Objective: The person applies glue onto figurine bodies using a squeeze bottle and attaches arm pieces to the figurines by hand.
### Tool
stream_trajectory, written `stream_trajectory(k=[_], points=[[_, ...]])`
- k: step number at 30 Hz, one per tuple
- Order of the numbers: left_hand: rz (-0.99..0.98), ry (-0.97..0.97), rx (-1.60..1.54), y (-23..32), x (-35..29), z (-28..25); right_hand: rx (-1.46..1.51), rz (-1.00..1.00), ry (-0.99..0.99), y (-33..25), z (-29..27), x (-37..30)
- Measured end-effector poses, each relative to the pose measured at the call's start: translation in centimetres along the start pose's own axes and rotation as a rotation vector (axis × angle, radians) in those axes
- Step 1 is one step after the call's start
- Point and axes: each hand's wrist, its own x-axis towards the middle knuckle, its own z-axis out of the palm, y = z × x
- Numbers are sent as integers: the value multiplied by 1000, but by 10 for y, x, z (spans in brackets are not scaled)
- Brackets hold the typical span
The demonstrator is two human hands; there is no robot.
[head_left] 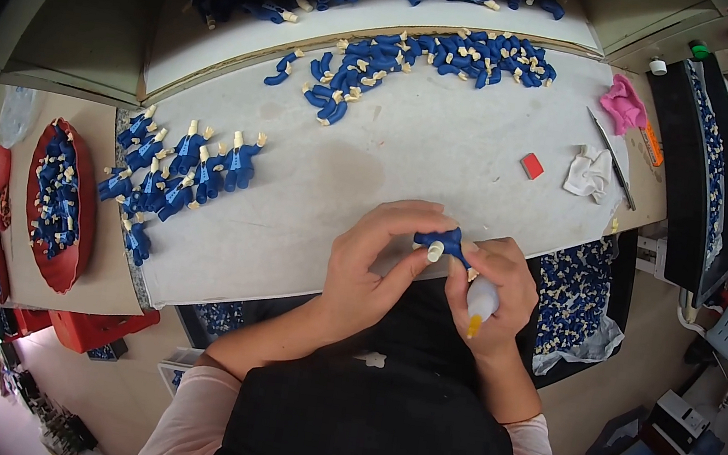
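Note:
Over the near edge of the white worktable, my left hand (369,267) is closed on a small blue figurine body (448,239) with a cream-coloured neck. My right hand (509,290) grips a whitish squeeze bottle (484,296) with a yellow tip pointing down toward me. Its thumb and fingertips also press against the figurine's right side, where a bit of cream shows between them. Farther off lies a pile of loose blue arms (379,55) with cream hands. On the table's left, several headless blue figurines (188,156) are grouped together.
A red basin (86,221) of blue pieces stands left. Right on the table are a red block (532,165), white cloth (587,175), pink cloth (623,106) and a thin pointed tool (611,155). A crate of parts (573,294) sits below right; a black-sided conveyor (682,179) runs beyond.

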Motion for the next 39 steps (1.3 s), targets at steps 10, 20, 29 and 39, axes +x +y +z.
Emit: stream_trajectory(k=[10, 20, 29, 39], points=[[429, -78, 171, -4, 0, -1, 51, 7, 16, -7, -4, -5], [-344, -128, -389, 6, 0, -7, 195, 218, -4, -7, -20, -8], [-863, -308, -1404, 2, 4, -14, 344, 375, 16, -9, -10, -4], [-770, -199, -1209, 9, 2, -11, 324, 388, -8, -12, -11, -2]])
